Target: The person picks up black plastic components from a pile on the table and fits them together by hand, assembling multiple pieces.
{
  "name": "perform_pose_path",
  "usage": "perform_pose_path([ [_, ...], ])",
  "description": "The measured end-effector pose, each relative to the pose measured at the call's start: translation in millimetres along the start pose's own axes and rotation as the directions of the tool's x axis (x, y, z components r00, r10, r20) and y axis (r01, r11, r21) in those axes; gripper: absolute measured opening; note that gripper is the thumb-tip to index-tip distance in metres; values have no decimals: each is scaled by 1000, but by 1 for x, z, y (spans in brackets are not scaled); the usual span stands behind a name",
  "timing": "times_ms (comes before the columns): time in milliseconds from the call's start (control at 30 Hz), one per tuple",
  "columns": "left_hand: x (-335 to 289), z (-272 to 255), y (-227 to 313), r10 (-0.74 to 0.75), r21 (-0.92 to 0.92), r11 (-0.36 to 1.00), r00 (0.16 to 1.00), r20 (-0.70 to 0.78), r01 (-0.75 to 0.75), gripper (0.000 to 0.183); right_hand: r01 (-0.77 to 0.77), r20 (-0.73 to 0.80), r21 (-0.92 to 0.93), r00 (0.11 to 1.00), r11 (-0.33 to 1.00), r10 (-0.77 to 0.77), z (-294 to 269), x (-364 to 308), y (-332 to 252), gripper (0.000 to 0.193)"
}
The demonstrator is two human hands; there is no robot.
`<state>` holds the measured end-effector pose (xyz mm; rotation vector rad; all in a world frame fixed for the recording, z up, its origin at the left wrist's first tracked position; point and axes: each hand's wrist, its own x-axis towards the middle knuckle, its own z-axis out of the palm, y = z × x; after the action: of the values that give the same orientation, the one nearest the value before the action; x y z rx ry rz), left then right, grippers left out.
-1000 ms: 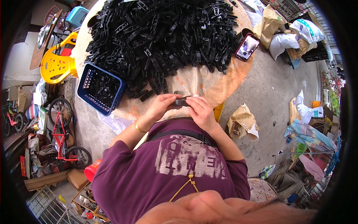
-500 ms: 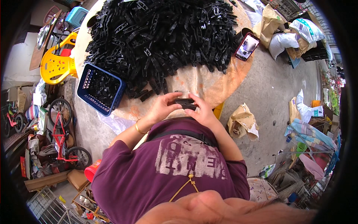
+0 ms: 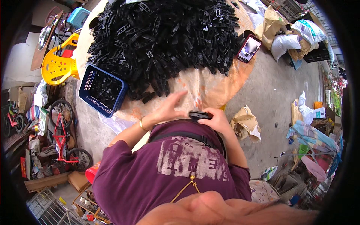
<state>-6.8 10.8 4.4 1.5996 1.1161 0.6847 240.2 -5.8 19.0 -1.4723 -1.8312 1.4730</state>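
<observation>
The black pieces (image 3: 161, 45) look like plastic with a dull sheen, the blue basket (image 3: 119, 100) smooth plastic, the shirt (image 3: 127, 168) matt cloth, the bracelet (image 3: 141, 124) shiny metal, the floor (image 3: 279, 97) matt concrete.

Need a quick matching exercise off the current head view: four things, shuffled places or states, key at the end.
Column 1
1. Left hand
2. Black part
3. Blue basket
4. Phone

Column 2
A. Right of the black heap, screen lit
B. Left of the heap, black pieces inside
C. Open, fingers spread
D. Held in the right hand

Pairs: 1-C, 2-D, 3-B, 4-A
</observation>
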Motion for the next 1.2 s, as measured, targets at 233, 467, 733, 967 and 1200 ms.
perform_pose_path([
  [233,24,-35,-82,166,730,556,807,-567,398,69,-210,-4,-560,968,802,251,-12,-32,50,36],
  [467,44,-3,-83,156,689,650,832,-533,320,64,97,110,-453,993,886,-52,7,24,6,42],
  [733,58,44,-84,153,549,823,875,-460,145,48,453,282,-594,891,665,-355,56,89,12,29],
  [967,54,2,-51,263,502,863,807,-529,47,24,375,187,-407,927,833,-326,40,94,23,21],
  [1200,60,15,-41,294,447,890,865,-407,-92,11,322,-284,-614,761,720,-583,23,157,16,26],
])
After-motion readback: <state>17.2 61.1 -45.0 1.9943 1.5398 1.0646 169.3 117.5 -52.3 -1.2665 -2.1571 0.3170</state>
